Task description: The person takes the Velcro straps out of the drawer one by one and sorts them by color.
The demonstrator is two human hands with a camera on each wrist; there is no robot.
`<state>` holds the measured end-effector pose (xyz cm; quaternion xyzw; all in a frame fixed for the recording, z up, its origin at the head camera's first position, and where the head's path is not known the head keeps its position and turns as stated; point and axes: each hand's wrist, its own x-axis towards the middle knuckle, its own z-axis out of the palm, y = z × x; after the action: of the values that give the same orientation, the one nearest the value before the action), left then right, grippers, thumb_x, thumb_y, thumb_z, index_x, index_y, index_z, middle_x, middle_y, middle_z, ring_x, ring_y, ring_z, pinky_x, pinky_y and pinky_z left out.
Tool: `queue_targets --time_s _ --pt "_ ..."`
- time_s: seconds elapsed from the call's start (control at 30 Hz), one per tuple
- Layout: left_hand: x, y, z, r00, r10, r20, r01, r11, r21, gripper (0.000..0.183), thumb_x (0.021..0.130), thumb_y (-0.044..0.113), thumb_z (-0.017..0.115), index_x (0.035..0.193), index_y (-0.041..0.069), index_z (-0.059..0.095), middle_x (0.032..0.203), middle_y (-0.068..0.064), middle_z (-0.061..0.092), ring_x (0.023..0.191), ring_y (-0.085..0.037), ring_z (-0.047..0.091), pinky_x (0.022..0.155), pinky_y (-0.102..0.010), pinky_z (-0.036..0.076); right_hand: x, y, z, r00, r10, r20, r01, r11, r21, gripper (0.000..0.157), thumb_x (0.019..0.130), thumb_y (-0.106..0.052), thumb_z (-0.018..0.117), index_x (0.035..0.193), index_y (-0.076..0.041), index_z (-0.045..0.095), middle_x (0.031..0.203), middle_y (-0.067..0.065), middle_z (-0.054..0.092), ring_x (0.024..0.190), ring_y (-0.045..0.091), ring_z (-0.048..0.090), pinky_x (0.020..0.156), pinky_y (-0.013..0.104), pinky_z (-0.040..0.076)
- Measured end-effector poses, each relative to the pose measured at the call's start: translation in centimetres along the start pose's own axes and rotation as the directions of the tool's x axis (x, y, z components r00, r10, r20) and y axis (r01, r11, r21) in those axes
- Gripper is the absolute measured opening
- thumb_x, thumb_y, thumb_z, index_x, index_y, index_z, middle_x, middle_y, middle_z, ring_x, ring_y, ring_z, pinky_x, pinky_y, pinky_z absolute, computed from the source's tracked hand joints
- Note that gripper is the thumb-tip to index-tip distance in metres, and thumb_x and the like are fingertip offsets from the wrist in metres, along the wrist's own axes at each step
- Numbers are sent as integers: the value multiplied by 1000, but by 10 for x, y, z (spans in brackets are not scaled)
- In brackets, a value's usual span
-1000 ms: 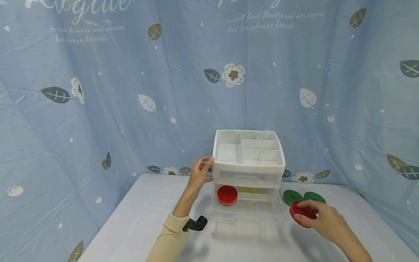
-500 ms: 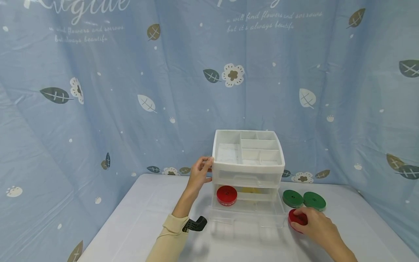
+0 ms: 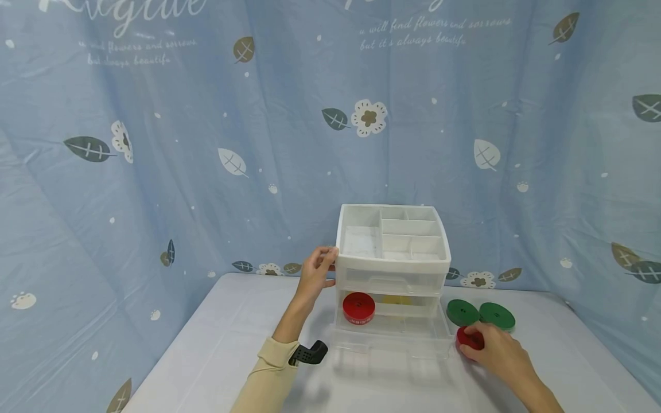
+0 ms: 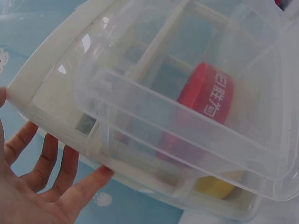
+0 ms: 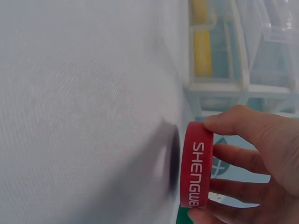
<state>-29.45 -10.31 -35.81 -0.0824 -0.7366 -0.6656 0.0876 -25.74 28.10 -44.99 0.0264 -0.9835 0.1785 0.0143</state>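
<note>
In the head view, a white drawer unit (image 3: 392, 275) stands on the table with its lower clear drawer (image 3: 389, 344) pulled out. My left hand (image 3: 312, 272) rests against the unit's left side; the left wrist view shows its fingertips spread along the white edge. A red tape roll (image 3: 358, 308) sits in the pulled-out drawer, at its left. A yellow roll (image 4: 216, 185) shows through the plastic farther back. To the right of the drawer, my right hand (image 3: 498, 350) pinches a second red tape roll (image 5: 196, 165) by its rim, low over the table, lettering facing the wrist camera.
Two green tape rolls (image 3: 497, 316) lie side by side on the white table (image 3: 206, 355), just behind the right hand. The unit's top has a compartment tray (image 3: 361, 241). A blue patterned curtain (image 3: 289, 143) hangs behind the table.
My right hand has moved left and slightly toward me with the red tape roll, leaving the green rolls more visible. The left hand and the drawer unit have stayed in place.
</note>
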Motion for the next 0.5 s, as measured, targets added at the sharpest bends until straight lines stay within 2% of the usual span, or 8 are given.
queue_targets --time_s 0.2,0.5 --pt "-1 1 1 1000 -6 5 6 1000 5 34 100 40 55 120 13 60 112 -9 63 97 -17 60 83 -48 59 6 2 3 1000 0 5 0 1000 -6 55 73 -39 85 108 -1 68 100 16 67 84 26 62 67 49 58" --pt "-2 2 1 1000 -1 0 1 1000 7 31 100 39 55 118 14 61 112 -10 62 99 -19 60 84 -51 58 11 1 6 999 -26 -22 25 1000 -16 46 75 -32 84 105 0 69 99 19 68 85 27 62 70 53 57"
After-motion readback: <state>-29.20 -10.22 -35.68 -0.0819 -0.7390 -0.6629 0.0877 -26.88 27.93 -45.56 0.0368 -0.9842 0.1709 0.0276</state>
